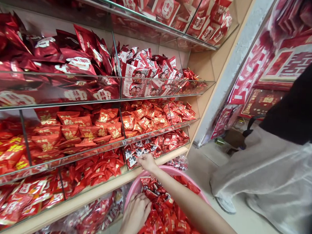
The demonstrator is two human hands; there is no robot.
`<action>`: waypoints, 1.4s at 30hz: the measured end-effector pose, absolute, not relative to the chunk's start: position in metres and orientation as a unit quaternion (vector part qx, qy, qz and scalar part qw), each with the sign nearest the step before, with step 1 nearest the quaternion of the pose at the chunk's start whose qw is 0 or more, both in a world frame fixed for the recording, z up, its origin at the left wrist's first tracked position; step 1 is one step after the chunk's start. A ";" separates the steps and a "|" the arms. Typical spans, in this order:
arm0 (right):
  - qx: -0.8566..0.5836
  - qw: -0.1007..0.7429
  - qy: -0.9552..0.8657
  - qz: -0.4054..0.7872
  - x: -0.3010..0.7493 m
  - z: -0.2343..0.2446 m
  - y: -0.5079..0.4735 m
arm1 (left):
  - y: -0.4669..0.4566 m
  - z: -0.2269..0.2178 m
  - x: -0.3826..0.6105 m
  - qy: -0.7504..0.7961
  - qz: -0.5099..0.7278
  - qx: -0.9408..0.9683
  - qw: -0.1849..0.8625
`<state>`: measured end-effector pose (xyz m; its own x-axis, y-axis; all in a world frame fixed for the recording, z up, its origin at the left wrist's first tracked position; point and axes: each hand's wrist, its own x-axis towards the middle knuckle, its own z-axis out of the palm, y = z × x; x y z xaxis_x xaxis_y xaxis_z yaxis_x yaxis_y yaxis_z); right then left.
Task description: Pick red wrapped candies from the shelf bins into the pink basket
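Your R hand [146, 162] is at 6 o'clock of frame, just below centre, arm running in from 5 o'clock. Its fingers are curled in at the glass front of the lowest shelf bin, touching the red-and-white cartoon packets [140, 150]. Can't tell if a packet is pinched; the fingertips are hidden. Your L hand [135, 212] sits lower, at approx 7 o'clock of the R hand, palm down. Its fingers are loosely spread on the heap of red sweets [167, 214], nothing closed in them. The heap fills the pink basin [170, 170], whose rim shows just at 3 o'clock of the R hand, below the wooden shelf base [90, 195]. The bin next over, at 9 o'clock, holds plain red packets [102, 170]. Clear bags of stock [94, 217] sit under the shelf at 8 o'clock. A second person stands at 3–4 o'clock, well apart: pale trousers [272, 177], white shoe [226, 204], dark top [298, 106].
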<state>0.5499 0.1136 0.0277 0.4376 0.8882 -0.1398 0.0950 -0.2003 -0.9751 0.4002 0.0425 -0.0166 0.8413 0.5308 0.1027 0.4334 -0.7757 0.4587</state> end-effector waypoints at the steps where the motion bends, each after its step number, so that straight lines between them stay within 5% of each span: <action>1: -0.667 0.523 -0.362 0.387 0.552 0.030 0.112 | 0.042 -0.017 0.400 0.256 0.117 0.935 0.214; 13: -0.616 0.537 -0.421 0.393 0.595 0.058 0.062 | 0.042 -0.015 0.401 0.259 0.128 0.931 0.221; 29: -0.643 0.107 -0.743 0.152 0.648 0.061 0.003 | 0.043 -0.019 0.401 0.260 0.115 0.934 0.215; 42: -0.676 0.064 -0.720 0.142 0.637 0.050 0.011 | 0.043 -0.023 0.400 0.259 0.146 0.929 0.219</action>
